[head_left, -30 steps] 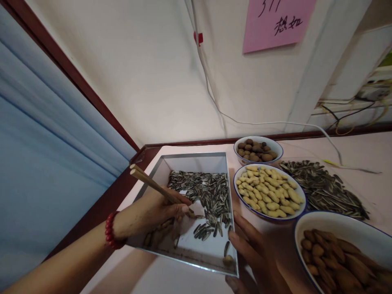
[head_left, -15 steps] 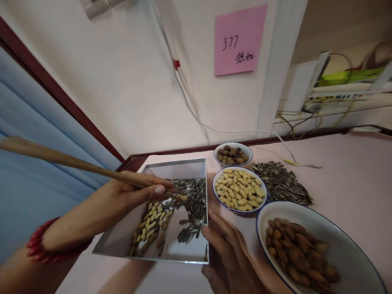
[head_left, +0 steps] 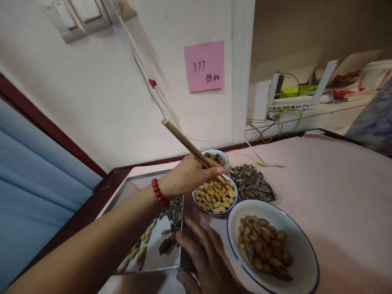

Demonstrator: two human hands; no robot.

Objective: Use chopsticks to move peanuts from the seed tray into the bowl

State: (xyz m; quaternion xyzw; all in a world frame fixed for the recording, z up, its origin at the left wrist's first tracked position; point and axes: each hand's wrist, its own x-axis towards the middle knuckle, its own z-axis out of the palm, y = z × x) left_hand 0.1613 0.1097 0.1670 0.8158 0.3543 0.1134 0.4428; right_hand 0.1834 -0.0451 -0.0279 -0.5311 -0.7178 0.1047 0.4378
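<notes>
My left hand (head_left: pixel 190 176) is closed on a pair of wooden chopsticks (head_left: pixel 187 144), their tips down over the bowl of peanuts (head_left: pixel 214 197). A red bead bracelet (head_left: pixel 159 193) circles that wrist. My right hand (head_left: pixel 203 259) lies flat with fingers spread against the right edge of a shallow metal tray (head_left: pixel 153 261). The tray holds sunflower seeds (head_left: pixel 171 214) and a few peanuts (head_left: pixel 139 251). Whether a nut sits between the chopstick tips I cannot tell.
A large white bowl of almonds (head_left: pixel 265 247) stands at the near right. A small bowl of brown nuts (head_left: pixel 214 156) and a heap of sunflower seeds (head_left: pixel 251 183) lie further back. A pink note (head_left: pixel 203 65) hangs on the wall; cables and clutter fill the ledge (head_left: pixel 294 107).
My left hand has carried the chopsticks from over the tray rightward to the peanut bowl. The view has swung right and up. My right hand has stayed at the tray's edge.
</notes>
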